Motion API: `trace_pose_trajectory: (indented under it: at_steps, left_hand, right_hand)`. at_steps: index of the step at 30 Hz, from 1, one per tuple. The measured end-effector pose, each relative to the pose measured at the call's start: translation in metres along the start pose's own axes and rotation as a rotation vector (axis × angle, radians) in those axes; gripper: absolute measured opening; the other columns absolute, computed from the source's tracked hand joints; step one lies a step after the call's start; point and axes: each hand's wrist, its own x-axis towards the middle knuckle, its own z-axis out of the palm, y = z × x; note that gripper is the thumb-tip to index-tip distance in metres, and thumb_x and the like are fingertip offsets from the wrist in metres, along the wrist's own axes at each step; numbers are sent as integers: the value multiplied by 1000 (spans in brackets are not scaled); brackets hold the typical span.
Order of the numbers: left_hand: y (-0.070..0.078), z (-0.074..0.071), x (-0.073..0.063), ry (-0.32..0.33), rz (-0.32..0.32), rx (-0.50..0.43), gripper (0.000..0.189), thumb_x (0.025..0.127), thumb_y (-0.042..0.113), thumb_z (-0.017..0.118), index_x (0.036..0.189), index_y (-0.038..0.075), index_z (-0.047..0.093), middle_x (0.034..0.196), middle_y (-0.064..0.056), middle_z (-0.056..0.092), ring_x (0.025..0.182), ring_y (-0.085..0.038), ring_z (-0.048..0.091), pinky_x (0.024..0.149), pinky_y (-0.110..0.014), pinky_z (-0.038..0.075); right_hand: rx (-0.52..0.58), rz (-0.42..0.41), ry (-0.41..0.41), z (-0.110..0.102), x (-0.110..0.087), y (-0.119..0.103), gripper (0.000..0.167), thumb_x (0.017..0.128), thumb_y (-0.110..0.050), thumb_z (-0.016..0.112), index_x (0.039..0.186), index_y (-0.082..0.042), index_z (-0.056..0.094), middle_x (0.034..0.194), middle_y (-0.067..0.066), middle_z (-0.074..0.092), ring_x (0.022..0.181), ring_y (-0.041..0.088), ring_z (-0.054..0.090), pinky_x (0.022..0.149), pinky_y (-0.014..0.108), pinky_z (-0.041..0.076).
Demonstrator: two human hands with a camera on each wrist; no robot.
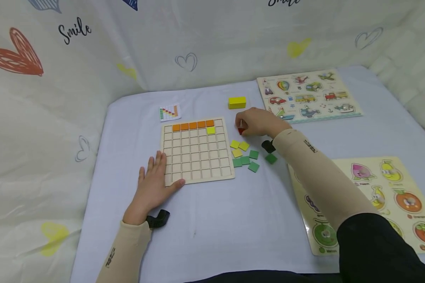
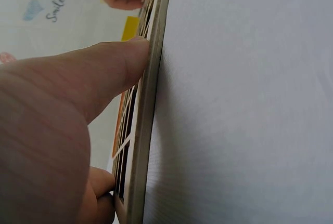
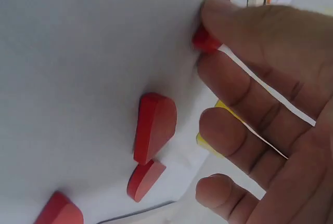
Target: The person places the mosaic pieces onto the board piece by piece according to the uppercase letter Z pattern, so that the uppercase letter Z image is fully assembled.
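Note:
My right hand pinches a red tile between thumb and fingertip, just above the cloth right of a wooden grid board. My left hand rests against that board's lower left corner, its fingers straight along the left edge and the thumb on the bottom edge. A row of orange tiles fills part of the board's top row, and one yellow tile sits below the rightmost of them. More red tiles lie near the right hand in the right wrist view; the head view hides them.
Loose yellow tiles and green tiles lie right of the board. Behind stand a yellow block and a pattern card. A vehicle puzzle lies at the back right, a fruit puzzle under the right forearm.

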Motion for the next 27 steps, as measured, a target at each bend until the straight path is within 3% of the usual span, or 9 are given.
trace_pose_trajectory:
  at_steps: [4,9,21,27]
  left_hand:
    - [0,1,-1,2,2,-12,113,94,66,63,168,9,0,177,-8,-8,164,-39,-8,126,-69,-6]
    - [0,1,-1,2,-3,-15,113,94,66,64,168,9,0,177,-7,-8,164,-39,-8,126,-69,-6]
    - [0,0,1,4,-6,-9,112,94,65,63,168,9,0,177,-7,-9,164,-39,-9,126,-70,-6]
    - [-1,1,1,7,0,-10,113,94,66,64,168,9,0,177,-7,-9,164,-38,-9,126,-69,-6]
  right_hand:
    - [-24,16,24,2,2,-3,29,95,-23,75,123,-17,69,109,7,67,101,26,57,87,38,50]
    - [-87,28,62,3,2,-3,31,94,-38,77,113,-14,72,102,6,69,94,25,59,79,36,49]
    - [-62,24,51,3,4,-2,26,92,-29,74,114,-15,72,110,6,70,104,27,56,88,39,50]
    - [-23,-20,113,4,10,-6,21,92,-21,70,111,-14,73,113,7,69,105,27,56,92,42,51]
